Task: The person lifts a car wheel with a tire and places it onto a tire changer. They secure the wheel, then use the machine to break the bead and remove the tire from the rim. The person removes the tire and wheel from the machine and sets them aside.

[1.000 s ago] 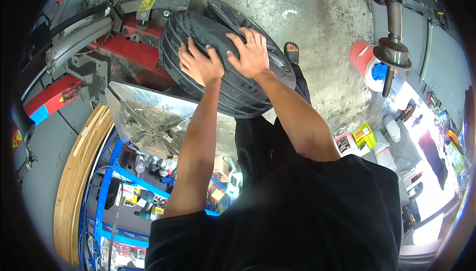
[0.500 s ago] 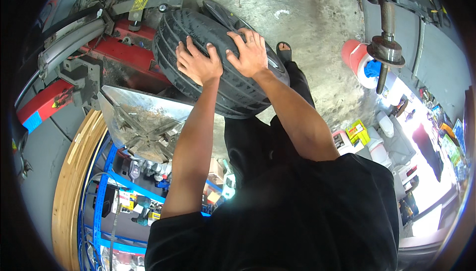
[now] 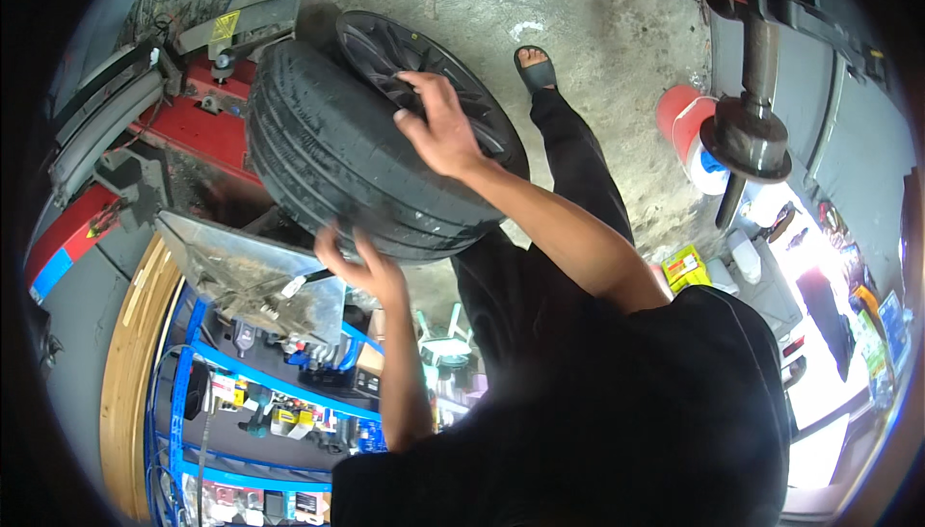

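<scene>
Wheel: the black tyre is standing on its tread ahead of your legs, tilted, its dark spoked rim facing right, toward your sandalled foot. Its left side is sitting close against the red machine base.

Right grip: thumb and fingers are standing apart, reaching over the tyre's shoulder toward the spokes. Left grip: fingers are spreading beside the lower tread, pinching nothing. Motion is blurring that hand, so you are perhaps brushing the rubber, perhaps just off it; I cannot tell.

Handling, as a judgement: you are probably controlling this weight best with both palms flat on rubber, one high, one low, turning from the legs. You are wanting firm contact on one side before loosening the other, since a leaning wheel is likely to roll or tip. Watch your right fingertips near the spoke gaps.

Edges: the scuffed metal plate is jutting out just beside the left fingers, a possible knuckle-catcher. Behind it, the blue shelving is crowding that side. Open room is lying right and ahead, over the concrete floor, with the red bucket and steel shaft bordering it farther right.
</scene>
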Motion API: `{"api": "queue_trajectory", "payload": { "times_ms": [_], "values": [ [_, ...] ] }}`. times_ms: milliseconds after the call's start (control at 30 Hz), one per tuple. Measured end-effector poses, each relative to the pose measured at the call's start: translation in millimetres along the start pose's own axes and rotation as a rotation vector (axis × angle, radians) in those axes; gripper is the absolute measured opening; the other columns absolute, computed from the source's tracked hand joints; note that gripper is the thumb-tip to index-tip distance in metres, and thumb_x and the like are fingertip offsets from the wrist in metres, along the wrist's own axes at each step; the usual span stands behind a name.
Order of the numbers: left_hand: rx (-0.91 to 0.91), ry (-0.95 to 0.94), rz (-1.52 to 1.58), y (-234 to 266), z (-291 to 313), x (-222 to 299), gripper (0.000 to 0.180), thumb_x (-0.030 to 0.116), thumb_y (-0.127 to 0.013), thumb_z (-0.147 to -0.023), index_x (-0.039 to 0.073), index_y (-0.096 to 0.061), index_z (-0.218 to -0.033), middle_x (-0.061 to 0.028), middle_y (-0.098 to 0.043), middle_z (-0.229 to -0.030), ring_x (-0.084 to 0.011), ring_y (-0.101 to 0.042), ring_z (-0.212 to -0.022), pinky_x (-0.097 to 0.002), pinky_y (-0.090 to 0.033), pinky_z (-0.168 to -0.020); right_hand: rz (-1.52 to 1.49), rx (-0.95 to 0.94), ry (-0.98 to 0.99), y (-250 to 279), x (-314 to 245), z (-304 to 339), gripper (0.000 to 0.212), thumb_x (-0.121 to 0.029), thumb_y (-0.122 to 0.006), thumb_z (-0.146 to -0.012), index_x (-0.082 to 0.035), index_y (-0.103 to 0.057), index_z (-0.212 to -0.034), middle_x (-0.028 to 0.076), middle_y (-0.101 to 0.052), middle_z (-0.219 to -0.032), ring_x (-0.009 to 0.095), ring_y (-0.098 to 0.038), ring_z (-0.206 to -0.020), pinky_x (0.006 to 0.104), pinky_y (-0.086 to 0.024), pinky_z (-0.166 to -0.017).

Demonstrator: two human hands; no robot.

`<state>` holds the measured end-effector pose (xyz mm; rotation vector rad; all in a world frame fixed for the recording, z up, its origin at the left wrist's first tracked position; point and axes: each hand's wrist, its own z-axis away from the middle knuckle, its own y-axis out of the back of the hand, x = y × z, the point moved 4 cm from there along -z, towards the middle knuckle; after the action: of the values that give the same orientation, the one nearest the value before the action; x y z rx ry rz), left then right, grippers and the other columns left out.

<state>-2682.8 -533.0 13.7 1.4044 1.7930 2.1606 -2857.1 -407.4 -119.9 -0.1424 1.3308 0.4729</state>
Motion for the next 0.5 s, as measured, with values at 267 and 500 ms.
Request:
{"api": "queue_trajectory", "payload": {
  "times_ms": [267, 500],
  "values": [
    [0.151, 1.384, 0.909, -24, 230, -159, 0.064, 0.05, -0.042, -0.106, 0.006, -0.05, -0.153, -0.0142, -0.054, -0.152, -0.0335, -0.045, -0.145, -0.053, -0.026, -0.128, 0.318, -0.476, -0.606, 46, 248, 57, 0.064, -0.053, -0.049, -0.109, -0.012, -0.049, -0.159, 0.021, -0.048, -0.163, 0.039, -0.045, -0.15, 0.0443, -0.035, -0.125],
    [-0.114, 1.484, 1.261, -45, 266, -270, 0.079, 0.063, -0.042, -0.104, 0.012, -0.04, -0.165, -0.0127, -0.035, -0.173, -0.0383, -0.033, -0.158, -0.0571, -0.026, -0.13, 0.111, -0.542, -0.661, 19, 298, 75, 0.07, -0.065, -0.049, -0.106, -0.007, -0.066, -0.141, 0.027, -0.07, -0.134, 0.045, -0.062, -0.131, 0.0471, -0.045, -0.113]
  ]
}}
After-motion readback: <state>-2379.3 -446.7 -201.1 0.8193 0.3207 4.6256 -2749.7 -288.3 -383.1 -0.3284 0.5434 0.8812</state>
